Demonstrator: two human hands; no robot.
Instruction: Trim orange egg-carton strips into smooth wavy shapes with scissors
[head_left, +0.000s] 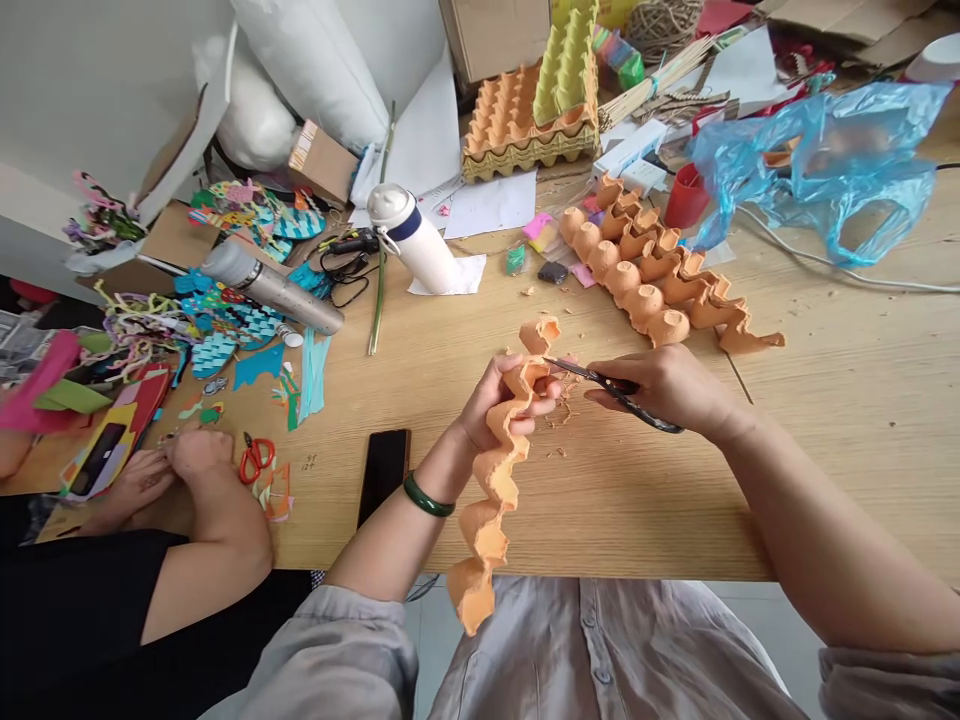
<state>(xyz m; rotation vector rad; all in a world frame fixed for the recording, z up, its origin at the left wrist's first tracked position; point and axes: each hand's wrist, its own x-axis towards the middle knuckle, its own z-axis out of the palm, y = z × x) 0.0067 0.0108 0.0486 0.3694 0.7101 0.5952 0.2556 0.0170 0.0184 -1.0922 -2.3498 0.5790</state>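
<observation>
My left hand (501,402) is closed around a long orange strip of egg carton (491,500), whose lower end hangs past the table's near edge. My right hand (667,385) grips black scissors (611,388), their blades touching the strip's upper end just above my left fingers. Small cardboard crumbs lie on the wooden table (825,400) beneath the hands. A larger cut piece of orange egg carton (652,275) lies on the table beyond my hands.
A black phone (384,472) lies left of my left forearm. Another person's hands (180,465) rest at the left by red scissors (255,457) and colourful paper scraps. Farther back lie a white bottle (416,238), a silver flask (270,287), stacked egg trays (525,125) and a blue plastic bag (825,160).
</observation>
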